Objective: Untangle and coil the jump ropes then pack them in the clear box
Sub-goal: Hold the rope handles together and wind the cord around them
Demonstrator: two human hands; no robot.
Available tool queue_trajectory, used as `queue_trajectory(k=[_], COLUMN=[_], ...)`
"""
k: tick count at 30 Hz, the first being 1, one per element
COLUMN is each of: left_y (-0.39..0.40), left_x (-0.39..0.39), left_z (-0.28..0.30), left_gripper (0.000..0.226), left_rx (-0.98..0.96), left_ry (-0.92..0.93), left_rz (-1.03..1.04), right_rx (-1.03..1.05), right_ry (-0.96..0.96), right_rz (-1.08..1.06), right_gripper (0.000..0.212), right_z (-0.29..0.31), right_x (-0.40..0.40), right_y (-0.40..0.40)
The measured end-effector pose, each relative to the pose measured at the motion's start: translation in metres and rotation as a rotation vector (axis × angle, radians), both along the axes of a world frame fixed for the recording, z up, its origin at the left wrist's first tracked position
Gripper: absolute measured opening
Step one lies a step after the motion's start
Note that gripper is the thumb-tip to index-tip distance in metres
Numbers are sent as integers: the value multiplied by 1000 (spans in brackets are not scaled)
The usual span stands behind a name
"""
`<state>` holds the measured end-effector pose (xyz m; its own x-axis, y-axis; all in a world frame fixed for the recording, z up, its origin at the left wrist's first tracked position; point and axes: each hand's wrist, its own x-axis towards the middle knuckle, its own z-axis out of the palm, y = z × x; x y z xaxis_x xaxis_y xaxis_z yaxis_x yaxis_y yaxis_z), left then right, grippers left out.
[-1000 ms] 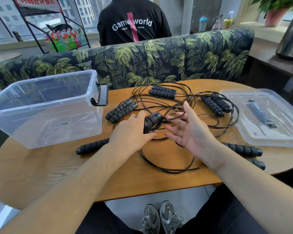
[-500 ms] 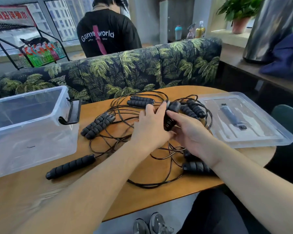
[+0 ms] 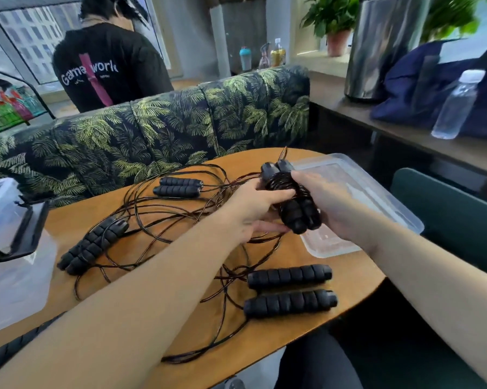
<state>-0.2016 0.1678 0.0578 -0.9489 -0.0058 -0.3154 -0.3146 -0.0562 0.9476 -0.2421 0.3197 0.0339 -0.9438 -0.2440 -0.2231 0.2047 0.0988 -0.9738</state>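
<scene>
Handle pair (image 3: pixel 292 200) with cord wrapped round it lifted off surface (image 3: pixel 306 332), centre-right of frame, clear of tangle (image 3: pixel 163 220) for unwinding. Left hand (image 3: pixel 253 209) and right hand (image 3: pixel 332 203) both curled round bundle. Clear box (image 3: pixel 0 248) at left edge, empty as far as seen.

Looks like a lounge or break area in an office tower: palm-print sofa (image 3: pixel 180 127) along the worktop's (image 3: pixel 264 341) far edge, high-rises out the window (image 3: pixel 26 43), potted plant (image 3: pixel 335 21) on the sill, snack rack (image 3: pixel 9 108) far left.
</scene>
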Motion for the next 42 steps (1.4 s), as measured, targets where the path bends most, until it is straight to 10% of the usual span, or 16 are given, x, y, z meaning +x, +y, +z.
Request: queue_trajectory(k=[4, 10, 27, 42], left_y=[33, 88, 69, -39], left_x=[-43, -104, -168, -18], left_z=[-14, -26, -42, -17], left_gripper=[65, 36, 16, 13], left_rx=[48, 134, -479, -644], left_ry=[28, -120, 143, 207], left_rz=[88, 4, -52, -118], right_rx=[165, 434, 1023, 795], right_ry=[159, 327, 451, 689], right_rz=[-29, 50, -171, 158], right_gripper=[39, 58, 88, 29], right_z=[-2, -10, -59, -20], right_x=[-24, -57, -147, -31], right_y=[35, 77, 95, 0])
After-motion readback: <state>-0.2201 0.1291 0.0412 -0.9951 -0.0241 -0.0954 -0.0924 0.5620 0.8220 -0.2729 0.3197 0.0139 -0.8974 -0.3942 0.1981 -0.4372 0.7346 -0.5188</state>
